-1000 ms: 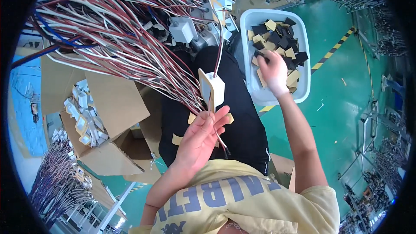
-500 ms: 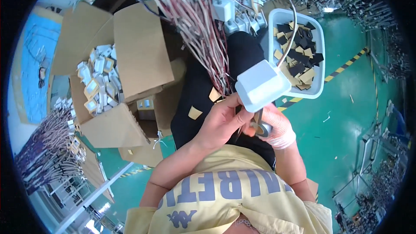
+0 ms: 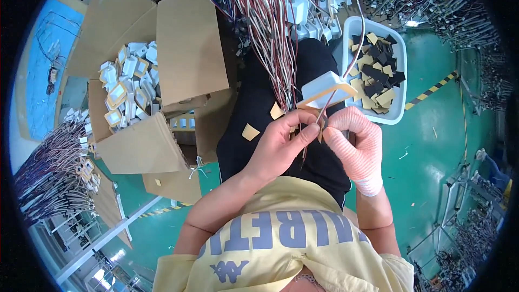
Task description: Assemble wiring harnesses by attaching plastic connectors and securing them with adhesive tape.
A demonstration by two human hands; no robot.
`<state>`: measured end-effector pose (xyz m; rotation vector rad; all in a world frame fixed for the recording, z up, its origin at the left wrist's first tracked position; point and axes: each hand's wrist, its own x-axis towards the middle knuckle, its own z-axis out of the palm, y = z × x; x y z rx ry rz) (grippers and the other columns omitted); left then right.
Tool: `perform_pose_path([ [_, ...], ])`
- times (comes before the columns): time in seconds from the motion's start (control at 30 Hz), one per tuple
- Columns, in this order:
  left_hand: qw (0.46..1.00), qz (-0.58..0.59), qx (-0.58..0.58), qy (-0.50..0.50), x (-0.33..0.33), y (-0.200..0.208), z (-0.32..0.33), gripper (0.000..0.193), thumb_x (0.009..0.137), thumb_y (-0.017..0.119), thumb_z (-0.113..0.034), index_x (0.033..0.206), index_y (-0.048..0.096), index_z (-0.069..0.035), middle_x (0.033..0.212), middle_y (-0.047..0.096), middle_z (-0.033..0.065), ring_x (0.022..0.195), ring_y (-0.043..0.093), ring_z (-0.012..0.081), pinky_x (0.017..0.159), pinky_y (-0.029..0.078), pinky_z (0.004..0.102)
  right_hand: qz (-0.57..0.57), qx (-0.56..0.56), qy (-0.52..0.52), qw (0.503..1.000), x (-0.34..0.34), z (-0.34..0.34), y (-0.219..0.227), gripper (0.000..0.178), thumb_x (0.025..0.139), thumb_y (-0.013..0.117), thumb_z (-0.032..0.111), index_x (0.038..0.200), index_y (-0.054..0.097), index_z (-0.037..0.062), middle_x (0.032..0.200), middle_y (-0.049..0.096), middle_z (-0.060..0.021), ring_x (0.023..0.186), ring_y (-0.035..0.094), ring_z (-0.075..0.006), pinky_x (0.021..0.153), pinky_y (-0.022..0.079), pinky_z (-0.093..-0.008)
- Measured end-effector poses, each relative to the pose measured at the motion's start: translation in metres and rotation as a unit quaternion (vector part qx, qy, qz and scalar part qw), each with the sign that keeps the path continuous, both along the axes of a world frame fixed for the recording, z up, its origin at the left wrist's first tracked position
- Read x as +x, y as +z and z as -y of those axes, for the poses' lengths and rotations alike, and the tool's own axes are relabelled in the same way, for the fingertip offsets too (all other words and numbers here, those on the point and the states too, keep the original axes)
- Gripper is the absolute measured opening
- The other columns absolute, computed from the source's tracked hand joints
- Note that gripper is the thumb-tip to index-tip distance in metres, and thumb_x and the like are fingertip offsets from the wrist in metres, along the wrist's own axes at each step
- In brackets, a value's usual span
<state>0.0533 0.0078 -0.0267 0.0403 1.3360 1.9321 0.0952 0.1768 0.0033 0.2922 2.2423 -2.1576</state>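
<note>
A white plastic housing (image 3: 327, 88) with a tan rim hangs tilted above my lap, its cable (image 3: 357, 11) running up from it. Just below it, my left hand (image 3: 281, 143) is closed, thumb and forefinger pinching the thin wires (image 3: 323, 112) that come down from the housing. My right hand (image 3: 357, 143), in a pale striped glove, is closed in a pinch beside the left fingertips. A small tan-and-dark strip shows between the two hands; what the right fingertips hold is too small to name. Tan pads (image 3: 250, 132) lie on my dark trousers.
On the right stands a white tub (image 3: 401, 97) of black and tan pads. An open cardboard box (image 3: 132, 148) on the left holds many white housings (image 3: 127, 89). Bundled cables (image 3: 259, 16) with housings reach over my lap from the far side. Green floor (image 3: 427, 162) shows beyond.
The white housing has tilted, showing its tan rim. My right hand has drawn up and right into a pinch, and the grey round thing near its fingers no longer shows.
</note>
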Motion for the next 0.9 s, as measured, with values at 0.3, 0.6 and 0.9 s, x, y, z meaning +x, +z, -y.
perform_pose_path([
  [0.3, 0.997, -0.017, 0.013, 0.07, 0.017, 0.019, -0.008, 0.014, 0.094, 0.058, -0.012, 0.1, 0.059, 0.001, 0.111, 0.054, 0.0018, 0.094, 0.05, 0.0054, 0.082, 0.042, 0.0202, -0.223, 0.334, -0.083, 0.912, 0.0, 0.022, -0.011, 0.011, 0.073, 0.069, -0.004, 0.079, 0.061, 0.0005, 0.08, 0.058, -0.0107, 0.072, 0.056, -0.0228, 0.067, 0.045, -0.0309],
  [0.6, 0.986, 0.091, 0.087, 0.109, 0.01, 0.0, -0.005, 0.015, 0.095, 0.057, -0.016, 0.104, 0.059, -0.003, 0.095, 0.06, -0.0006, 0.089, 0.054, 0.0047, 0.081, 0.045, 0.0219, -0.059, 0.068, -0.067, 0.994, 0.007, 0.018, -0.008, 0.008, 0.077, 0.063, -0.007, 0.076, 0.059, 0.0005, 0.081, 0.058, -0.0045, 0.07, 0.052, -0.0139, 0.064, 0.042, -0.0243],
  [0.9, 0.991, 0.087, 0.077, -0.062, -0.011, -0.012, 0.022, 0.026, 0.095, 0.055, -0.015, 0.116, 0.058, 0.001, 0.109, 0.062, 0.0041, 0.101, 0.057, 0.0099, 0.093, 0.043, 0.0267, 0.109, -0.227, 0.06, 0.966, -0.019, -0.006, -0.004, 0.03, 0.078, 0.066, 0.028, 0.084, 0.059, -0.0012, 0.098, 0.063, -0.0152, 0.072, 0.056, -0.0141, 0.059, 0.042, -0.0232],
])
